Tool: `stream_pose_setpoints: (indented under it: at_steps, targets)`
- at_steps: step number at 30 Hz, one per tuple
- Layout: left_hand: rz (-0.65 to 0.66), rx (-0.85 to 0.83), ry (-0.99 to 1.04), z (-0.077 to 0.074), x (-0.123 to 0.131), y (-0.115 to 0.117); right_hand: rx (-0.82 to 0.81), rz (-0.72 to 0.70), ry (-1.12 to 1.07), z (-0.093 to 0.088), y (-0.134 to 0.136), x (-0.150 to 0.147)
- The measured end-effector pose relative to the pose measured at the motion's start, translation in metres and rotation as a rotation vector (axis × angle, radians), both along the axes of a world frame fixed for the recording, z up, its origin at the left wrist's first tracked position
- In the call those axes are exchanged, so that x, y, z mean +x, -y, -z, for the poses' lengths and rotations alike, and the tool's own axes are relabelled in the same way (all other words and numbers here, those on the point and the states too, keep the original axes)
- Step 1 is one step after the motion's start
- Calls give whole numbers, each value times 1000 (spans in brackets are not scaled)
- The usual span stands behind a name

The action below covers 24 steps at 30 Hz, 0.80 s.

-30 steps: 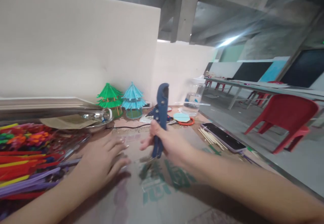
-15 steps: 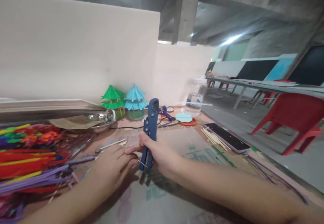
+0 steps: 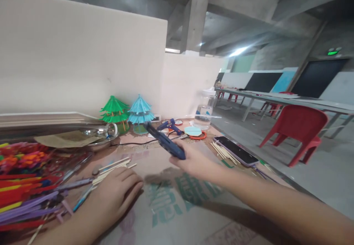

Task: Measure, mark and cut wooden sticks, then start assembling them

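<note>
My right hand (image 3: 192, 162) is closed around a dark blue plier-like hand tool (image 3: 165, 141), raised above the work surface and tilted with its far end up to the left. Whether the tool's jaws are apart I cannot tell. Palm down, my left hand (image 3: 118, 189) rests at the left of the plastic-covered board (image 3: 149, 160), its fingers loosely bent and apparently holding nothing. Several thin wooden sticks (image 3: 114, 167) lie just beyond its knuckles, partly covered by it. A light-blue pen-like tool (image 3: 83, 197) lies beside the left wrist.
Green (image 3: 114, 108) and blue (image 3: 140, 108) tree-like paper models stand at the back. Near them are a glue gun (image 3: 173, 126), orange-handled scissors (image 3: 198, 136) and a water bottle (image 3: 204, 110). A phone (image 3: 236, 151) lies right; colourful pipe cleaners (image 3: 24, 186) lie left.
The blue tool has swung from upright to tilted left, as my right hand moved up and right. My left hand has drawn away from it, down and left. The view has shifted right.
</note>
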<state>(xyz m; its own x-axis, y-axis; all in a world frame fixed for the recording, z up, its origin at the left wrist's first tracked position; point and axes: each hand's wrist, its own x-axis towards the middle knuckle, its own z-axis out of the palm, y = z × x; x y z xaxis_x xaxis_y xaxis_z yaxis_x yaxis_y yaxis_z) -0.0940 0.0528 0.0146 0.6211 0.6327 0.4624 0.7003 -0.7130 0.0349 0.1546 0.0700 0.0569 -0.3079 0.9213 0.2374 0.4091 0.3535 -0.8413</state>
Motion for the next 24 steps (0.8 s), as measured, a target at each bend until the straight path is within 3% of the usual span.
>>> stream_pose_setpoints:
  at_steps: [5, 9, 15, 19, 22, 24]
  targets:
    - [-14, -47, -18, 6, 0, 1, 116, 196, 504, 11, -8, 71]
    - [-10, -56, -40, 4, 1, 3, 186, 334, 716, 16, -27, 105]
    - [-6, -13, -62, 4, 3, 4, 174, 463, 869, 28, -73, 109]
    - [-25, 37, -71, -10, 0, 6, 185, 518, 988, 44, -85, 103]
    - [-204, 20, -104, -32, -9, 2, 253, 495, 1054, 48, -76, 100]
    - [-339, -93, -197, -45, -18, -3, 315, 460, 1097, 45, -65, 96]
